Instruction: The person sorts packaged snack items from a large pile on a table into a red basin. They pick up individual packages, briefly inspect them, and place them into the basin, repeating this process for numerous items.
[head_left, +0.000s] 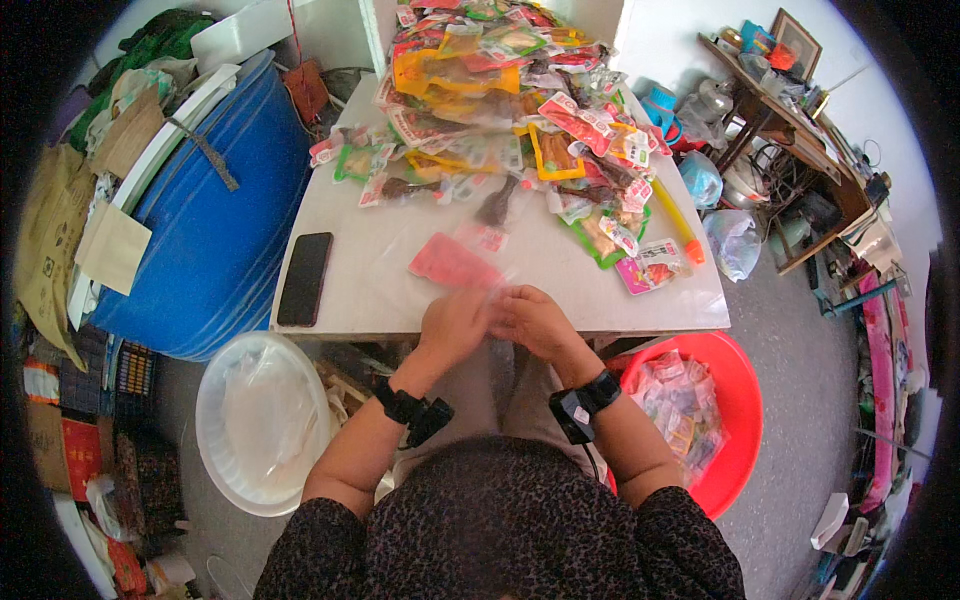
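My left hand (454, 319) and my right hand (534, 319) meet above the front edge of the white table (367, 277). Their fingers are pinched together on a clear plastic bag (504, 283), which is blurred. Just beyond the left fingers is a pink packet (456, 261); whether it is inside the clear bag I cannot tell. Behind it lies a clear vacuum pack with dark meat (496, 202). A heap of sealed food packets (480, 105) covers the far part of the table.
A black phone (304, 279) lies at the table's left. A yellow tube with an orange end (679, 221) rests at the right. Below stand a white tub of clear bags (214, 457) and a red basin of packets (739, 420). A blue barrel (217, 202) flanks the table's left side.
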